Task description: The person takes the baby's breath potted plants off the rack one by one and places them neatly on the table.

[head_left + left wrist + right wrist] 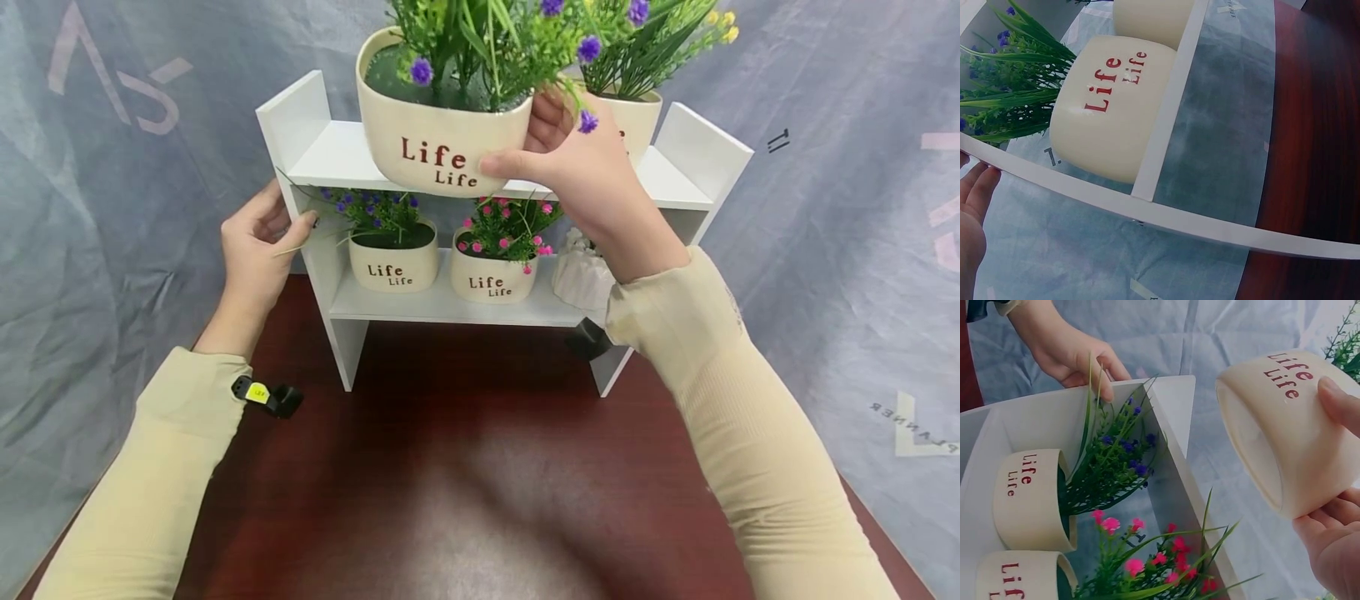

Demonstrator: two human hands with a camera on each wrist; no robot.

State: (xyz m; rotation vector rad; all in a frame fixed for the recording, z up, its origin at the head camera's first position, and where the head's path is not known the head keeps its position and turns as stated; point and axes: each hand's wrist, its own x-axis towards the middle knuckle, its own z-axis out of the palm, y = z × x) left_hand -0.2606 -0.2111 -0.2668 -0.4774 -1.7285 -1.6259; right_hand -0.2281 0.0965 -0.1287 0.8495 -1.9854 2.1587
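My right hand (592, 179) holds a cream oval flowerpot (442, 142) lettered "Life" by its right end, thumb on the front. Purple flowers and green leaves rise from it. In the right wrist view the pot (1291, 437) is tilted and its underside shows, apart from the shelf. With thumb and fingers on either side, my left hand (251, 250) grips the left side panel of a white two-tier shelf (307, 158). Fingertips (982, 187) touch that panel's edge in the left wrist view.
On the lower tier stand a purple-flowered pot (393, 262), a pink-flowered pot (491, 279) and a white textured pot (581, 275), partly behind my right wrist. A yellow-flowered pot (633, 121) is on the upper tier's right. The shelf stands on a dark red table (450, 467) before grey cloth (150, 208).
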